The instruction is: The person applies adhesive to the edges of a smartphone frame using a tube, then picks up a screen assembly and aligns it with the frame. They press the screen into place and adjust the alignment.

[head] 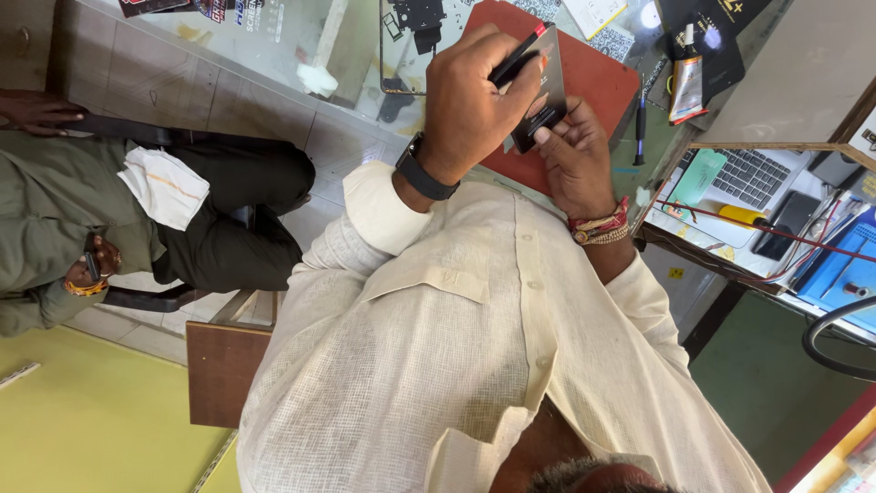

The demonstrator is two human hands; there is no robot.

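A seated onlooker in an olive shirt [55,210] waits at 9 o'clock with a white cloth [164,187] on the lap, well apart from the work. A brown wooden stool [224,370] stands at 7 o'clock.

At centre, the person's left hand [470,100], a dark watch [422,173] on its wrist, is clenched around a slim black tool with a red tip [517,55]. The tool lies slantwise over the upper edge of a small dark flat device [540,100]. The grip is tight, like a pen grip, seemingly for fine control.

The right hand [575,160], red and gold threads [602,226] at its wrist, grasps the device from below. Its fingertips pinch the lower edge and tilt the face toward the worker. Device and hands hover at 12 o'clock above a red mat [598,78] on the glass counter [274,55]. The mat probably serves as padding for loose parts.

At 1 o'clock a blue pen [641,128] and a tube of adhesive [686,87] lie near the mat, within easy reach.

At 3 o'clock a lower shelf [730,260] holds a laptop [753,173] with a green item [698,178] on its keys, a yellow-handled screwdriver [741,215] and a black phone [787,224]. Beside them sits a blue tray [835,265]; what is in it cannot be made out.
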